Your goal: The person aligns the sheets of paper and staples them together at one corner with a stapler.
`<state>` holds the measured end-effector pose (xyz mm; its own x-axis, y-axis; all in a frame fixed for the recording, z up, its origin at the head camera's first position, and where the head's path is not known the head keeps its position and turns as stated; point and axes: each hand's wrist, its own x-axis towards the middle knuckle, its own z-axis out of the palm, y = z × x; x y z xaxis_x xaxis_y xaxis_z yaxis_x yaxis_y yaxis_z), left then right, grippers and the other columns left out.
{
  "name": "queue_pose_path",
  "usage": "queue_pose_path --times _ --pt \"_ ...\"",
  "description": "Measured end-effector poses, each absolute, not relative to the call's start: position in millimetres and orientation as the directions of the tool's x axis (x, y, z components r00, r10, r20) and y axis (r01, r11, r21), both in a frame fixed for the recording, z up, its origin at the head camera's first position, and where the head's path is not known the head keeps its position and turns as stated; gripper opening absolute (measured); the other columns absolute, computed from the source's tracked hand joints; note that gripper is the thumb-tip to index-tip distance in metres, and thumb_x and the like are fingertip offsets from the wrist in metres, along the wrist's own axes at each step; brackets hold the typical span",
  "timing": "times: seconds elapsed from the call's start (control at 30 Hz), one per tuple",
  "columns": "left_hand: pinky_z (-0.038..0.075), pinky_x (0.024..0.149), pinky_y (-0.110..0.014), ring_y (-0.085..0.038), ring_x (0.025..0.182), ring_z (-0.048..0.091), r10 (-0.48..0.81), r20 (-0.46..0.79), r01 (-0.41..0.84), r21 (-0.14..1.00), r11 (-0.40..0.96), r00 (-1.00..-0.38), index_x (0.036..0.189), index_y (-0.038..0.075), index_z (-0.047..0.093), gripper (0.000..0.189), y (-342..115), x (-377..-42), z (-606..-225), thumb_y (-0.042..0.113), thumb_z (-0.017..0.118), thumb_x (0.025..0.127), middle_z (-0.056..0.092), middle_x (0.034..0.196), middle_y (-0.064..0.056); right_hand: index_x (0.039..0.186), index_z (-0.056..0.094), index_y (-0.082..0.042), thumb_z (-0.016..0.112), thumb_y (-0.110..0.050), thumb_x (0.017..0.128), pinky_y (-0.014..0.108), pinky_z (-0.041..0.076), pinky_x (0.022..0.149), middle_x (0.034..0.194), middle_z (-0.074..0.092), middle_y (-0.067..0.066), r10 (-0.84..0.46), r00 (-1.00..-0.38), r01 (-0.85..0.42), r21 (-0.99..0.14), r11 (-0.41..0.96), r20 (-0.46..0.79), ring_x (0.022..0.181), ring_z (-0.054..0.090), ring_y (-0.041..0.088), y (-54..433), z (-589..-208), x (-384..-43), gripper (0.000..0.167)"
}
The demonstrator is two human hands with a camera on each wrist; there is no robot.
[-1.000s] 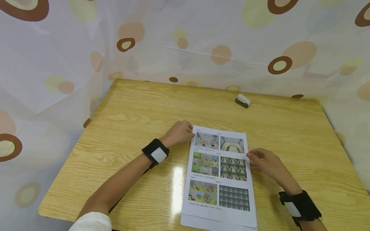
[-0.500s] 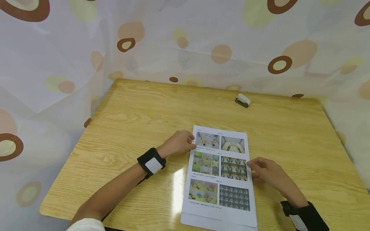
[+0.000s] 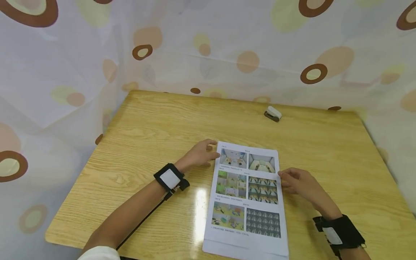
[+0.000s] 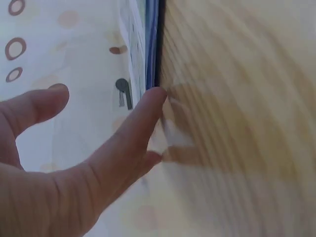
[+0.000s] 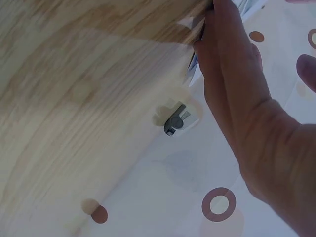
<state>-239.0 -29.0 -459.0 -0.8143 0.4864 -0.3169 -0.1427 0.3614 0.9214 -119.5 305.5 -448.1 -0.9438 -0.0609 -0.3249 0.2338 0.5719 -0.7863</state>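
Note:
A stack of printed sheets (image 3: pixel 246 195) lies on the table, its top page bearing rows of small colour pictures and lines of text. At its upper left edge is my left hand (image 3: pixel 199 156), thumb and fingers spread apart. In the left wrist view a fingertip (image 4: pixel 157 94) meets the side of the stack, and the thumb stands away from it. My right hand (image 3: pixel 302 186) is at the right edge of the stack. The right wrist view shows its fingers (image 5: pixel 232 54) fairly straight along the paper's side, with the thumb apart.
A small white and dark grey stapler (image 3: pixel 273 113) sits near the back edge of the wooden table (image 3: pixel 162 122). A patterned curtain (image 3: pixel 221 47) hangs behind and along both sides. Each wrist wears a black strap, and a cable runs along the left forearm.
Both hands slid toward me along the sheets' edges, then back away again. The left fingers have spread wider. The stack and stapler stay in place.

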Motion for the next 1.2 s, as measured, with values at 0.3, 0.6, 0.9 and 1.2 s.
queue_pose_path --times 0.3,0.6,0.9,1.2 --pt "0.054 0.087 -0.041 -0.033 0.117 0.06 0.507 -0.38 -0.365 0.921 0.135 -0.773 0.158 0.004 0.02 0.07 -22 -246 -465 0.011 0.059 0.1 0.05 0.141 -0.023 0.128 0.056 0.011 0.053 -0.039 0.104 0.04 0.057 0.079 0.124 0.06 0.031 -0.02 -0.953 0.234 -0.78 0.58 -0.301 0.102 0.068 0.037 302 -450 -121 0.055" --pt "0.045 0.065 -0.031 -0.02 0.074 0.058 0.618 -0.293 -0.116 0.943 0.311 -0.73 0.13 -0.003 0.062 0.032 -18 -258 -463 0.008 0.059 0.1 0.069 0.095 -0.008 0.128 0.057 0.011 0.054 -0.039 0.104 0.04 0.056 0.08 0.127 0.058 0.032 -0.014 -0.957 0.227 -0.779 0.585 -0.289 0.104 0.067 0.037 298 -450 -119 0.055" --pt "0.053 0.065 -0.03 -0.022 0.088 0.069 0.596 -0.264 -0.035 0.929 0.367 -0.758 0.133 -0.006 0.056 0.036 -10 -255 -463 -0.004 0.05 0.097 0.07 0.105 -0.016 0.149 0.03 0.007 0.053 -0.041 0.104 0.045 0.054 0.084 0.129 0.054 0.038 -0.016 -0.955 0.231 -0.778 0.584 -0.295 0.1 0.069 0.037 299 -447 -122 0.07" --pt "0.051 0.066 -0.03 -0.018 0.09 0.068 0.534 -0.096 0.082 0.95 0.3 -0.84 0.137 -0.002 0.055 0.036 -16 -253 -448 -0.001 0.05 0.101 0.069 0.111 -0.014 0.156 -0.005 0.005 0.048 -0.047 0.104 0.054 0.048 0.093 0.146 0.03 0.042 -0.016 -0.949 0.239 -0.752 0.614 -0.315 0.119 0.054 0.049 298 -453 -124 0.091"
